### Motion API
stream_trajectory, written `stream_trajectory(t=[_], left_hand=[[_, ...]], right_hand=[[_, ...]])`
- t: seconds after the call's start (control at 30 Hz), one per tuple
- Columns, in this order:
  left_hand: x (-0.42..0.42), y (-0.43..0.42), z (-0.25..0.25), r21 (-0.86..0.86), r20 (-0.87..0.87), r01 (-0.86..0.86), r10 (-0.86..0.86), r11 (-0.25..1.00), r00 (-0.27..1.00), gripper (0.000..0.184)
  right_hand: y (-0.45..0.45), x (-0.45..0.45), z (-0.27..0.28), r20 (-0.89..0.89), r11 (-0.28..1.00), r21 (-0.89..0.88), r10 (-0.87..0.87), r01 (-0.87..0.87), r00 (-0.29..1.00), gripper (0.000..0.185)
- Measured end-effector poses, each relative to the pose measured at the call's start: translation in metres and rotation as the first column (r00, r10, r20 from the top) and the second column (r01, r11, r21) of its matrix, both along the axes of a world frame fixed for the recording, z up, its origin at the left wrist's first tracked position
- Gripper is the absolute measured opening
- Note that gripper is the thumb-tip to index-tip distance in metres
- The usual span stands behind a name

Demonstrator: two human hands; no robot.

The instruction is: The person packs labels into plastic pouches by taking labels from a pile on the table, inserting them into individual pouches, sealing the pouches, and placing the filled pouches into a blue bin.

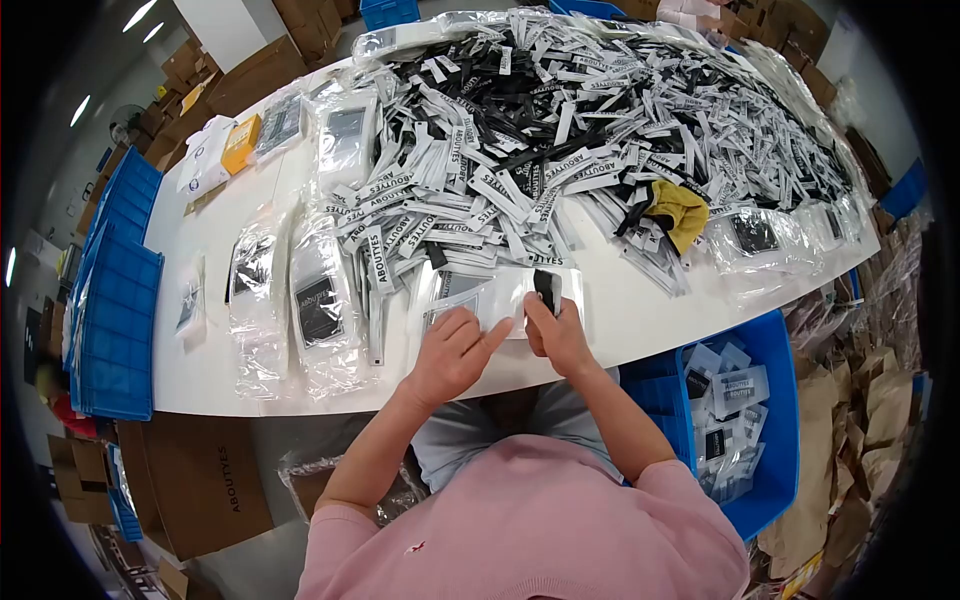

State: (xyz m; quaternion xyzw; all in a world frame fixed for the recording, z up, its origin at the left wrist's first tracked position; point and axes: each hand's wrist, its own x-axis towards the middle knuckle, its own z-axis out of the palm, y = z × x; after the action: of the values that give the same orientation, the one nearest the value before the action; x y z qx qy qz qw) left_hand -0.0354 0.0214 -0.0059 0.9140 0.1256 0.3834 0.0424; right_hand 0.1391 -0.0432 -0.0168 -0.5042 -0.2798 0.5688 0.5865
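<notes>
At the table's near edge, my left hand (pixel 457 352) rests on a translucent plastic bag (pixel 492 300), its index finger stretched toward the bag's middle and the other fingers bent. My right hand (pixel 556 332) pinches a black strap (pixel 545 289) over the right end of that bag. Beneath and around the bag lie more clear packets, partly hidden by it. Just beyond both hands spreads a large heap of black and white labelled strips (pixel 500 190). A yellow cloth (pixel 678 214) lies on the heap's right side.
Stacks of clear bags (pixel 320 308) lie left of my hands, with an orange box (pixel 240 145) farther back. Blue crates (pixel 118 320) stand at the left edge. A blue bin (pixel 770 430) holding packets is below the table's right side. Bagged packets (pixel 755 235) lie at right.
</notes>
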Motion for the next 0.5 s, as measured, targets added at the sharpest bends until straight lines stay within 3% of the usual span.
stream_trajectory(t=[0.07,0.13,0.2,0.23,0.27,0.3,0.33,0.37,0.4,0.47,0.5], left_hand=[[-0.001,-0.002,0.008,0.098,-0.086,0.095,-0.086,0.991,0.993,0.047],[0.001,-0.004,0.013,0.039,-0.108,0.084,-0.079,0.996,0.991,0.044],[0.006,-0.011,0.014,-0.017,-0.129,0.071,-0.073,0.997,0.989,0.04],[0.011,-0.02,0.011,-0.465,-0.005,0.023,-0.028,0.885,1.0,0.034],[0.013,-0.025,0.011,-0.814,0.086,0.03,0.069,0.58,0.994,0.029],[0.013,-0.024,0.014,-0.968,0.094,0.07,0.089,0.24,0.992,0.025],[0.012,-0.021,0.012,-0.968,0.095,0.071,0.092,0.241,0.991,0.025],[0.011,-0.016,0.007,-0.976,0.218,0.216,0.155,0.027,0.964,0.024],[0.011,-0.013,0.007,-0.914,0.319,0.364,0.241,-0.176,0.917,0.022],[0.013,-0.014,0.012,-0.856,0.397,0.466,0.292,-0.226,0.87,0.019],[0.016,-0.013,0.01,-0.939,0.336,0.343,0.226,0.011,0.914,0.015]], right_hand=[[0.002,0.01,0.011,0.021,0.997,-0.008,0.078,-0.078,0.997,0.028],[0.004,0.013,0.013,0.046,0.988,-0.017,0.154,-0.154,0.987,0.027],[0.005,0.014,0.013,0.267,0.992,0.062,0.094,-0.114,0.959,0.025],[0.004,0.011,0.015,0.465,0.985,0.101,0.079,-0.142,0.882,0.024],[0.002,0.005,0.019,0.641,0.975,0.133,0.053,-0.178,0.766,0.023],[0.0,0.0,0.023,0.748,0.938,0.218,0.015,-0.268,0.663,0.022],[0.0,-0.005,0.022,0.77,0.89,0.349,-0.093,-0.295,0.631,0.021],[0.0,-0.007,0.02,0.774,0.821,0.47,-0.206,-0.326,0.599,0.02],[-0.001,-0.007,0.027,0.742,0.835,0.443,-0.139,-0.325,0.656,0.022],[0.003,-0.001,0.027,0.713,0.881,0.36,-0.046,-0.309,0.7,0.019],[0.006,0.001,0.028,0.67,0.917,0.267,0.045,-0.297,0.741,0.017]])
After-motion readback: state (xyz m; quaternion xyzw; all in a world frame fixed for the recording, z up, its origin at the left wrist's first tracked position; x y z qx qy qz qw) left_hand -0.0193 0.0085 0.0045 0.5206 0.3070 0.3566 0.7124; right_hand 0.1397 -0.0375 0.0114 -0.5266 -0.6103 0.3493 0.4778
